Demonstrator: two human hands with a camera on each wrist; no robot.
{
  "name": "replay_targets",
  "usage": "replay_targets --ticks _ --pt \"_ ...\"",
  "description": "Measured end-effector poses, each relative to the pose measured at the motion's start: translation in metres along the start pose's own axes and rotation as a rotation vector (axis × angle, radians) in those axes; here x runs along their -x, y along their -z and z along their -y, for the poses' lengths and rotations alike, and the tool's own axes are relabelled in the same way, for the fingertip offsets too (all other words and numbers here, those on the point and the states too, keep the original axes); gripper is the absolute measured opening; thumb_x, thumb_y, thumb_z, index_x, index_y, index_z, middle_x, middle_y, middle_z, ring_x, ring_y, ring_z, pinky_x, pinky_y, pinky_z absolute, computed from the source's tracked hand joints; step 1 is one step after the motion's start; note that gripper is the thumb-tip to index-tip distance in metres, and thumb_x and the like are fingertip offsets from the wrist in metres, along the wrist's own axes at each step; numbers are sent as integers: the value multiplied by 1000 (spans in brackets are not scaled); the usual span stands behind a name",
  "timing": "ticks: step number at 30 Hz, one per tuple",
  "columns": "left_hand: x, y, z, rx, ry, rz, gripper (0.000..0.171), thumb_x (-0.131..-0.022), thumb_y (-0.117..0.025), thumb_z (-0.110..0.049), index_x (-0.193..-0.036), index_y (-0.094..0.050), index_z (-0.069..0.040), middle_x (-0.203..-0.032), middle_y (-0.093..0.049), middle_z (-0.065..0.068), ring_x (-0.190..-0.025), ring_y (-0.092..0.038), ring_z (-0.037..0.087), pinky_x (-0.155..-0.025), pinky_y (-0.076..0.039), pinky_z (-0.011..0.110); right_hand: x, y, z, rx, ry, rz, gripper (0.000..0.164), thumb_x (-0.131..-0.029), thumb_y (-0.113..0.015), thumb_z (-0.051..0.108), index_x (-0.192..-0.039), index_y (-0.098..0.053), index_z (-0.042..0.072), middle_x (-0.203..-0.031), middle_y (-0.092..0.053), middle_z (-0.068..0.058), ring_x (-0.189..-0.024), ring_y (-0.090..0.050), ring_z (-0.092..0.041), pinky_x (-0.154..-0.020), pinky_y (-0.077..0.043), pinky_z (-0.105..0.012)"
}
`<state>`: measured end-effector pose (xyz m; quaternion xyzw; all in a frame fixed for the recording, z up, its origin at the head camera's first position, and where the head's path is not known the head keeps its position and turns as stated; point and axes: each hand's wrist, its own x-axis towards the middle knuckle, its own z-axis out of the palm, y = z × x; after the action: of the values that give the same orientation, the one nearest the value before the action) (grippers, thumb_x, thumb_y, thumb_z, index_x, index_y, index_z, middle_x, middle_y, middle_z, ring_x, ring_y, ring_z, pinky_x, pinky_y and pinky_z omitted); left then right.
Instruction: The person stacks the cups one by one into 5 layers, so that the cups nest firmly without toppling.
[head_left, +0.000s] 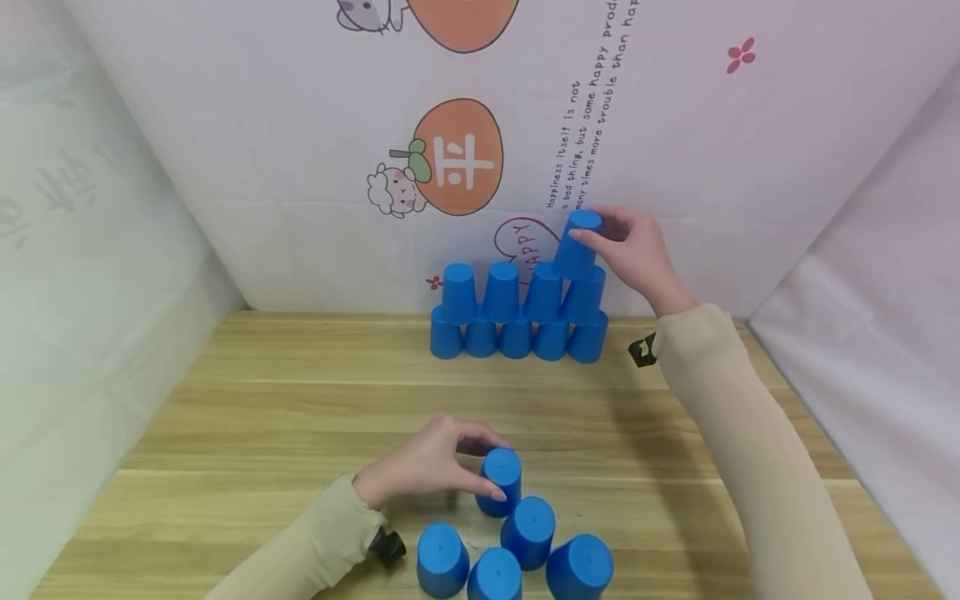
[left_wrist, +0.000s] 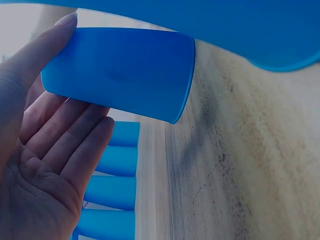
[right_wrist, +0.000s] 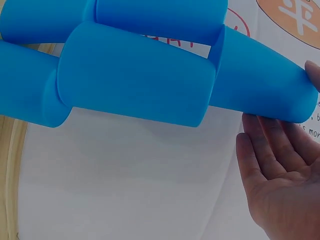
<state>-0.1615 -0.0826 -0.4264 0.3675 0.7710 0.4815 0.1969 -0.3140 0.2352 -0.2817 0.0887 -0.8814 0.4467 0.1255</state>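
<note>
In the head view my right hand pinches an upside-down blue cup between thumb and fingers at the right end of a stack. The cup's rim meets the tops of the upper-row cups; below them stands a bottom row of cups. Nearer to me, the left hand holds another upside-down blue cup, thumb on one side and fingers on the other. The left wrist view shows this cup against the thumb and fingers; whether it touches the table I cannot tell.
Several more upside-down blue cups stand on the wooden table close to the left hand, at the front edge of view. Behind the stack hangs a printed white cloth. White cloth also borders the left and right sides.
</note>
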Motion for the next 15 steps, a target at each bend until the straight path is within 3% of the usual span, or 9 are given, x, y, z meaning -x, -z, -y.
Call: replay_targets --ticks 7,15 --pt "-1 -1 2 4 -10 3 47 -85 -85 -35 -126 -70 -18 -119 -69 -13 -110 -65 6 -98 -51 30 11 6 4 20 -48 -7 85 -88 -70 62 -156 -42 20 -154 -48 -7 -138 -47 -31 -110 -41 -53" --pt "-1 -1 2 16 -13 3 46 -86 -85 -32 -126 -71 -17 -118 -70 -14 -109 -66 6 -97 -51 28 34 15 19 16 41 -15 76 -91 -71 54 -155 -45 20 -153 -49 -1 -139 -46 -25 -114 -37 -48"
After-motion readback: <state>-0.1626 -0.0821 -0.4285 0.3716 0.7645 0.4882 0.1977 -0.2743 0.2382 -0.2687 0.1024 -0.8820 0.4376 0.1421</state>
